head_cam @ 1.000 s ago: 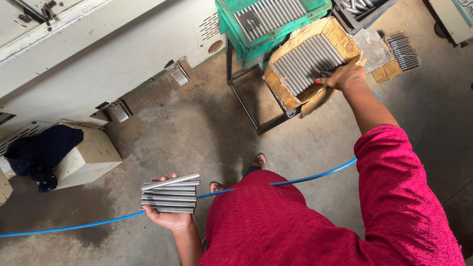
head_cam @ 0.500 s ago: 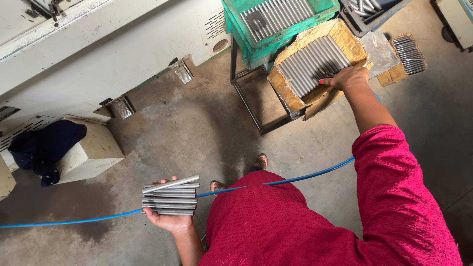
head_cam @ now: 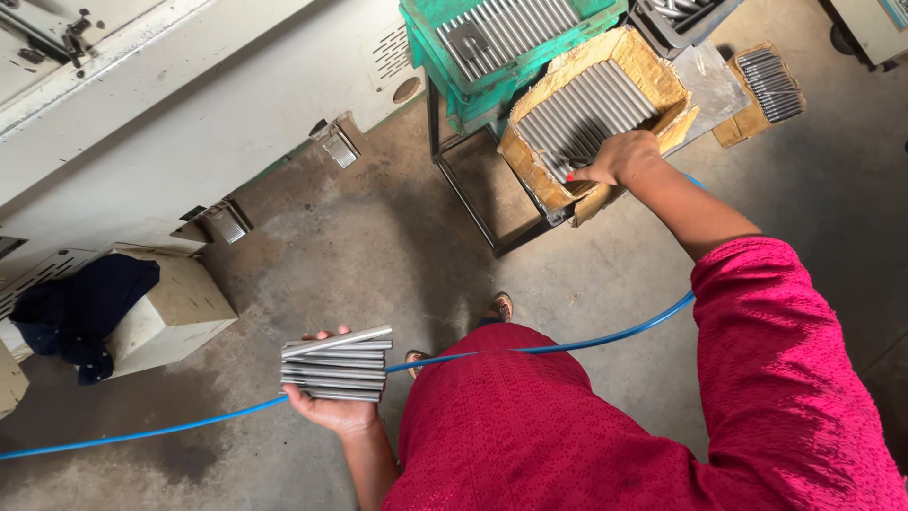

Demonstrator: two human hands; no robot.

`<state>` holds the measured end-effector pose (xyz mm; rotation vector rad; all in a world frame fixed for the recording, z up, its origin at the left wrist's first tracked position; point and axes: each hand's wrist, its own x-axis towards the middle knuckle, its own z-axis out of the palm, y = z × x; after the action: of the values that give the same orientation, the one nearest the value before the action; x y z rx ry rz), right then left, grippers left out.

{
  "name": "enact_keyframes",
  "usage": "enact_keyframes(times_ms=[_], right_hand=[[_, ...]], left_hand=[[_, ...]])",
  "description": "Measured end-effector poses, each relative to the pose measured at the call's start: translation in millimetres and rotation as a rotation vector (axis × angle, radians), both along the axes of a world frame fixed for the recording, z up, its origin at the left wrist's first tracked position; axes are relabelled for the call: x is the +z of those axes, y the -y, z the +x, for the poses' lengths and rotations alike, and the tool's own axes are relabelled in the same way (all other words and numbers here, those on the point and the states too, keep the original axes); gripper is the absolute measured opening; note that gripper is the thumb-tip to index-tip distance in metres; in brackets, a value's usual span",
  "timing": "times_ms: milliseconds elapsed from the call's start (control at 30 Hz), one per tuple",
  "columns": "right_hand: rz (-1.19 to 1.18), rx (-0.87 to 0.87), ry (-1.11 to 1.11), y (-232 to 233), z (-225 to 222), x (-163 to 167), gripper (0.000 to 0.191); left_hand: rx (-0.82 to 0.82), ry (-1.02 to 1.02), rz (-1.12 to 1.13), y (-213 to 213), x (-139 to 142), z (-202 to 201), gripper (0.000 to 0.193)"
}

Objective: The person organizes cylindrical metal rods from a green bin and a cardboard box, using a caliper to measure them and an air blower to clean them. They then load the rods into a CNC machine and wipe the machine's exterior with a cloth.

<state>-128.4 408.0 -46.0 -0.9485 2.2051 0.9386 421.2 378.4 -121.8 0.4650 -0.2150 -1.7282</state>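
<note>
Currently the right hand has settled lower on the near edge of the cardboard box, fingers curled onto the steel rods inside; whether it grips 1 cannot be told. Left hand, unchanged, cradles a bundle of rods from beneath, fingers half closed. Blue hose crosses the concrete floor; open room lies left of the metal stand.

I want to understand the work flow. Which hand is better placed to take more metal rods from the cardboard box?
The right hand, probably. It already rests on the metal rods in the cardboard box. The left hand is far from it and full, holding a bundle of rods.
</note>
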Motion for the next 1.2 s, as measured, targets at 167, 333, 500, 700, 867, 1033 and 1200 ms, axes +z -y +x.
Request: enact_keyframes(times_ms=[167, 333, 500, 700, 867, 1033, 1200], right_hand=[[-0.018, 0.020, -0.010, -0.3, 3.4, -5.5, 0.097], [-0.016, 0.006, -0.004, 2.9, 7.0, 1.7, 0.098], [-0.031, -0.001, 0.011, 16.9, 13.4, 15.2, 0.098], [-0.008, -0.043, -0.025, 44.2, 16.4, 34.8, 0.103], [0.004, -0.112, -0.005, 54.6, 27.0, 42.1, 0.107], [-0.078, -0.104, 0.003, 34.1, 36.4, 39.3, 0.106], [-0.106, -0.065, 0.063, 11.7, 33.1, 37.7, 0.099]], left_hand=[[0.005, 0.004, 0.019, -0.5, 1.7, 0.8, 0.061], [-0.013, 0.014, 0.005, 0.6, 2.4, 12.3, 0.061], [-0.031, 0.031, -0.023, 2.1, -0.8, 22.1, 0.063], [-0.053, -0.002, 0.005, -3.1, -8.5, 21.9, 0.065], [-0.102, -0.008, 0.008, -8.1, -8.4, 19.5, 0.065], [-0.099, -0.030, -0.006, -6.7, -5.5, 18.1, 0.064], [-0.095, -0.035, 0.005, 0.4, -3.3, 19.5, 0.063]])
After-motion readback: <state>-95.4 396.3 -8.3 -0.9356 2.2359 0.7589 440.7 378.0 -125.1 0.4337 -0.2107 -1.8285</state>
